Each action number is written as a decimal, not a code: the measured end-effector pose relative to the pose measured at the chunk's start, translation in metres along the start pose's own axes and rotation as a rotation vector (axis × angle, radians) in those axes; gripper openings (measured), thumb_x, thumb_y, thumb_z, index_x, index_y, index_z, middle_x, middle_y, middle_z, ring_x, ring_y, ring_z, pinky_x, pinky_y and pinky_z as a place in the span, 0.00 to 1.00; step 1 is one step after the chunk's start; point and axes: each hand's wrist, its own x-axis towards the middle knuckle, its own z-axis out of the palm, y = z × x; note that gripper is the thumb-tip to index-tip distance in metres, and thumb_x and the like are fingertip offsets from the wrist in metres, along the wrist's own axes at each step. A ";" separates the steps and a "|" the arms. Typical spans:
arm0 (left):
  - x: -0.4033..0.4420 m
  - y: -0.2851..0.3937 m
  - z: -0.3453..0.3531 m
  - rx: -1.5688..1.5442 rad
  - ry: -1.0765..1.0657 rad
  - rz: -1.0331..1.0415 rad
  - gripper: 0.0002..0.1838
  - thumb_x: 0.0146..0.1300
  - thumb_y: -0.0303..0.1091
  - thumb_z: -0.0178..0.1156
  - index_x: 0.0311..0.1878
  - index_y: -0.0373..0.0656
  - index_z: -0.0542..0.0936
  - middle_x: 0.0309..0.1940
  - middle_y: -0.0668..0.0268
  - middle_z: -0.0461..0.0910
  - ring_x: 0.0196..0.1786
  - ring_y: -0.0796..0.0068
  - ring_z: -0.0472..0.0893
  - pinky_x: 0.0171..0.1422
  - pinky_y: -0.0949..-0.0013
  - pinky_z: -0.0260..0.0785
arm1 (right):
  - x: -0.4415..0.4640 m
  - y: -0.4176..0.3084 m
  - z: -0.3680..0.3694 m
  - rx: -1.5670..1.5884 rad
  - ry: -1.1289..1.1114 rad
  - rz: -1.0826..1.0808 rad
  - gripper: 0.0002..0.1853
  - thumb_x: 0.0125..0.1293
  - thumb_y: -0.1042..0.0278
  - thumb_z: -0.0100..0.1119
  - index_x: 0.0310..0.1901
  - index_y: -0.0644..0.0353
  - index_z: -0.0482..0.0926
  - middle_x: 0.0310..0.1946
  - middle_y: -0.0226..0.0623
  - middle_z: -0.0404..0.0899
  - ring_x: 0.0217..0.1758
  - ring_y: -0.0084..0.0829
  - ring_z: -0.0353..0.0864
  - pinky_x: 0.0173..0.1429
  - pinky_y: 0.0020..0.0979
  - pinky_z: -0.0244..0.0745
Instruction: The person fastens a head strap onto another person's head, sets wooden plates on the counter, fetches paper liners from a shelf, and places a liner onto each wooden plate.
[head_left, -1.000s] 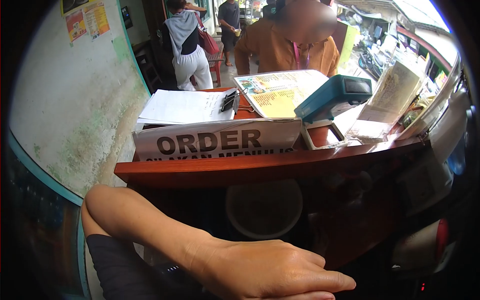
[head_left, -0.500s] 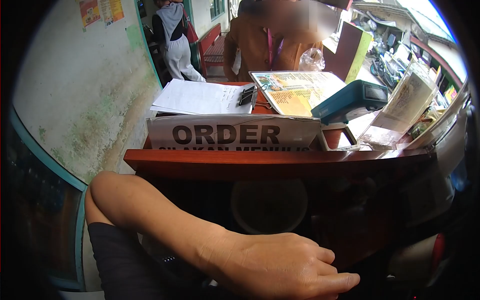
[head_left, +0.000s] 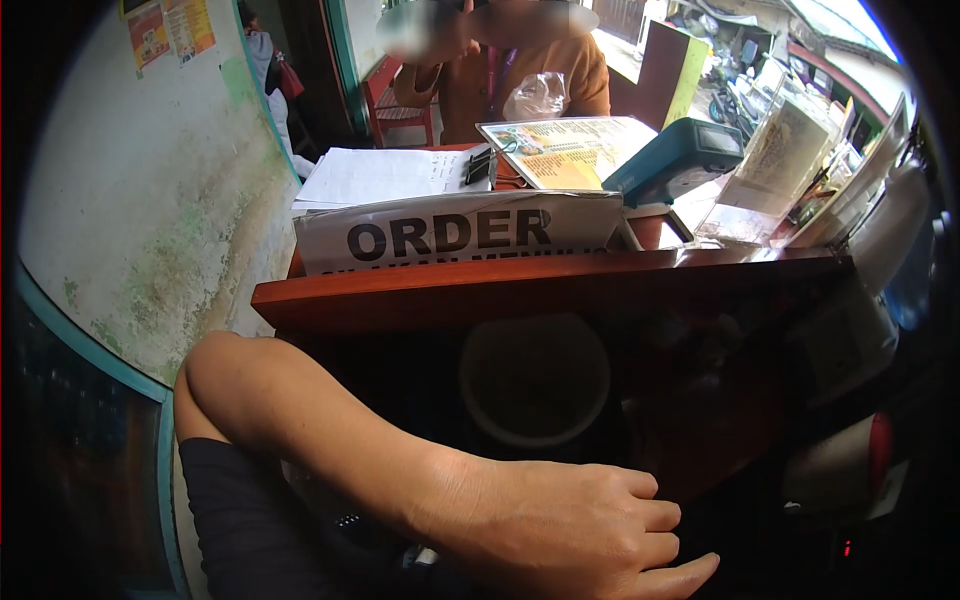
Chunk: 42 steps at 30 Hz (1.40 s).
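Note:
My left hand (head_left: pixel 570 530) is at the bottom centre, back upward, with the forearm crossing from the left. Three fingers are curled under and the index finger reaches further right. The palm is hidden, so anything inside it cannot be made out. Behind it is a dark area below the counter edge (head_left: pixel 450 291), holding a round pale-rimmed container (head_left: pixel 535 380). To its right lies a white and red object (head_left: pixel 845 465). My right hand is out of view.
On the counter are an ORDER sign (head_left: pixel 460 232), clipped papers (head_left: pixel 385 177), a menu sheet (head_left: pixel 575 150) and a teal device (head_left: pixel 675 160). Across it stands a person in a brown top (head_left: pixel 455 95), near a clear plastic bag (head_left: pixel 537 97). A stained wall (head_left: pixel 150 200) rises at left.
The view has shifted, and the counter sits higher in it. My left fingers have spread slightly. The person opposite has raised a hand near the face. The person in white trousers is now mostly hidden.

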 end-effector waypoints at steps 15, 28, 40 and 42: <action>0.001 0.030 -0.011 0.122 0.025 0.245 0.19 0.64 0.32 0.52 0.52 0.28 0.73 0.34 0.57 0.77 0.39 0.63 0.78 0.48 0.65 0.70 | -0.009 0.018 0.022 -0.113 -0.050 0.124 0.37 0.51 0.63 0.62 0.65 0.54 0.63 0.64 0.46 0.63 0.67 0.50 0.61 0.68 0.49 0.57; 0.014 0.051 0.002 0.719 -0.380 0.410 0.26 0.52 0.30 0.59 0.58 0.40 0.75 0.32 0.66 0.76 0.36 0.73 0.78 0.48 0.72 0.73 | -0.043 0.011 0.041 -0.111 0.071 0.159 0.45 0.47 0.62 0.66 0.69 0.54 0.57 0.69 0.46 0.56 0.72 0.46 0.55 0.74 0.46 0.51; 0.079 0.114 0.090 0.502 -0.150 0.003 0.16 0.53 0.19 0.59 0.47 0.36 0.81 0.36 0.54 0.81 0.39 0.57 0.81 0.45 0.60 0.74 | -0.385 0.011 0.050 0.295 0.078 0.513 0.21 0.57 0.63 0.57 0.53 0.59 0.75 0.52 0.41 0.75 0.59 0.41 0.72 0.64 0.42 0.66; 0.100 0.111 0.130 0.362 0.033 0.054 0.10 0.56 0.19 0.57 0.41 0.30 0.81 0.31 0.50 0.81 0.32 0.57 0.82 0.38 0.63 0.75 | -0.497 0.016 0.069 0.384 0.050 1.050 0.20 0.55 0.63 0.55 0.49 0.60 0.79 0.47 0.46 0.78 0.55 0.46 0.76 0.58 0.41 0.72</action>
